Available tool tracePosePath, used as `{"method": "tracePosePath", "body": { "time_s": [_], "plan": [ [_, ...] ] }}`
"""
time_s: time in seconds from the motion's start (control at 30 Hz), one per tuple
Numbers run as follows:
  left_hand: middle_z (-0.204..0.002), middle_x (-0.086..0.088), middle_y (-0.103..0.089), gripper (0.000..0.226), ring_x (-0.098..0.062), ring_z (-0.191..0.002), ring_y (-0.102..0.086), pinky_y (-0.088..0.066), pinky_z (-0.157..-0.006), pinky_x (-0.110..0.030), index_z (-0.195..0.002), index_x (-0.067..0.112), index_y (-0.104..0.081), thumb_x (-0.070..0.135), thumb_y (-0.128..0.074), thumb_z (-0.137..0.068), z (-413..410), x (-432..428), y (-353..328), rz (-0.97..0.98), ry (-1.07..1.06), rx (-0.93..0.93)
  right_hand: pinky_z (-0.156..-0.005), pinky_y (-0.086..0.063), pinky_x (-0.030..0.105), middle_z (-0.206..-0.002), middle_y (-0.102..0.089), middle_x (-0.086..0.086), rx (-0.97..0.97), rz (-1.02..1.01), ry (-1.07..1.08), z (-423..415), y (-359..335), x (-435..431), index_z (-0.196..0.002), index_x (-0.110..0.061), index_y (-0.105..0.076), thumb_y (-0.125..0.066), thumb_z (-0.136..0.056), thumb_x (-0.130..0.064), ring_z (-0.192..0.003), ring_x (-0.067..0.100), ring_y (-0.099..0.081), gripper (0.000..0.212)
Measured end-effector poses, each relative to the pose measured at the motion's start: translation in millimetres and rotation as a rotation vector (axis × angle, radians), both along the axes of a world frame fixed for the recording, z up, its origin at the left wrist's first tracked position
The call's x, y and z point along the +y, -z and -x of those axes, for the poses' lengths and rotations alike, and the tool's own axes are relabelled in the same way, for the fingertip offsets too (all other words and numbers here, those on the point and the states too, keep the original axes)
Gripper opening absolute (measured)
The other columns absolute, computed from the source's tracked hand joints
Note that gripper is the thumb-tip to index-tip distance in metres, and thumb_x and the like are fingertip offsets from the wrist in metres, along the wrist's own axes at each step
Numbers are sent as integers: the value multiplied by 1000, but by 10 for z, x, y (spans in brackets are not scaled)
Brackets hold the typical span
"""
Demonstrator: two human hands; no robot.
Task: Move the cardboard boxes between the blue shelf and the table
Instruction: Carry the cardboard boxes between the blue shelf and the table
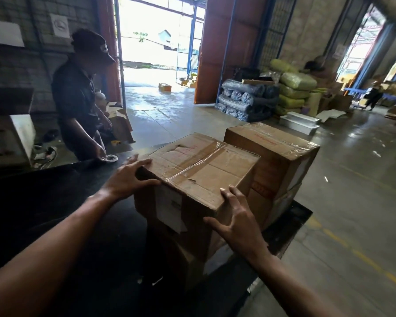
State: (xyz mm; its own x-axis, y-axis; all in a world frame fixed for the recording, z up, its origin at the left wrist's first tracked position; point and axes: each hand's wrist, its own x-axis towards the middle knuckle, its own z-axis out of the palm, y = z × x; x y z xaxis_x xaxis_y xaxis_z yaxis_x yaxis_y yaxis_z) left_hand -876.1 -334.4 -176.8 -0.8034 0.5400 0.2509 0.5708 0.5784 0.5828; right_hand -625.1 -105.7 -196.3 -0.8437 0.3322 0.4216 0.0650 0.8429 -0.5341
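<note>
Two hands, left hand [126,179] and right hand [236,223], press splayed-apart fingers on the cardboard box [204,170] stacked mid-frame on the dark surface [44,202] — no real grip, so it might slip off.

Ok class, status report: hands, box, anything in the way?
Left hand, right hand spread on near box corners. Box stacked on table. Second stack close behind.
</note>
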Motion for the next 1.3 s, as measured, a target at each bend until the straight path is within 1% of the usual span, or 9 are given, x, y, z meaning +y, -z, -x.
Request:
{"method": "tracePosePath", "body": {
  "time_s": [0.1, 0.2, 0.33, 0.4, 0.57, 0.77, 0.93, 1.07, 1.3],
  "plan": [
    [-160, -3, -29, 107, -23, -146, -26, -21, -119, -40, -141, 34, -50, 88, -66, -50, -18, -15, -38, -17, -17, -11, -111, -26, 26, -162, -16, -7, -17, -17, -19, -2, 14, 29, -151, -25, -30, -70, -77, -63, -141, 6, -22, 92],
    [-148, -7, -47, 88, -24, -138, -40, -30, -114, -38, -133, 26, -61, 75, -71, -60, -207, 3, -8, -61, -112, 96, -114, -23, 26, -161, -19, -3, -46, -20, -33, 10, -22, 214, -151, -22, -32, -73, -80, -54, -141, 6, -21, 88],
    [-113, -3, -61, 62, -20, -94, -64, -54, -84, -36, -103, 25, -75, 72, -66, -65, -486, -8, 35, -189, -207, 211, -115, -21, 25, -159, -28, 9, -53, 31, 45, 75, -102, 575, -150, -14, -37, -78, -79, -41, -145, 22, -27, 86],
    [-108, -2, -58, 59, -15, -81, -62, -55, -76, -35, -106, 25, -73, 68, -67, -66, -566, 9, 49, -240, -178, 181, -115, -22, 26, -158, -30, 10, -70, 58, 48, 125, -134, 711, -150, -14, -36, -81, -75, -44, -145, 22, -28, 92],
    [-148, -2, -47, 79, -22, -130, -49, -40, -110, -43, -143, 35, -46, 77, -57, -77, -641, 111, 75, -216, -81, -160, -119, -26, 33, -157, -34, 8, -111, 83, -41, 233, -169, 968, -150, -14, -35, -82, -65, -56, -144, 19, -31, 106],
    [-153, -3, -42, 84, -24, -135, -45, -38, -111, -42, -151, 34, -33, 69, -53, -78, -1097, 466, 1, -159, -217, -177, -117, -30, 31, -153, -40, 7, -96, 99, -114, 301, -185, 1433, -149, -12, -37, -86, -68, -45, -141, 18, -36, 100],
    [-147, -4, -51, 86, -20, -131, -50, -41, -108, -33, -150, 32, -38, 65, -65, -75, -1539, 789, -27, -113, -323, -108, -117, -31, 32, -150, -46, 9, -87, 75, -169, 378, -188, 1900, -147, -8, -42, -87, -69, -39, -138, 20, -42, 94],
    [-143, -2, -54, 86, -15, -127, -53, -40, -102, -22, -148, 28, -42, 60, -72, -74, -1831, 968, -34, -117, -416, -57, -116, -28, 25, -150, -47, 7, -84, 49, -249, 430, -191, 2114, -146, -8, -45, -89, -66, -35, -139, 16, -41, 95],
    [-146, -2, -51, 93, -12, -129, -51, -39, -106, -21, -149, 23, -40, 49, -82, -70, -2145, 1179, -30, -143, -515, -45, -116, -30, 26, -148, -49, 5, -68, 88, -334, 434, -214, 2289, -145, -8, -47, -89, -67, -32, -138, 14, -43, 91]
  ]
}}
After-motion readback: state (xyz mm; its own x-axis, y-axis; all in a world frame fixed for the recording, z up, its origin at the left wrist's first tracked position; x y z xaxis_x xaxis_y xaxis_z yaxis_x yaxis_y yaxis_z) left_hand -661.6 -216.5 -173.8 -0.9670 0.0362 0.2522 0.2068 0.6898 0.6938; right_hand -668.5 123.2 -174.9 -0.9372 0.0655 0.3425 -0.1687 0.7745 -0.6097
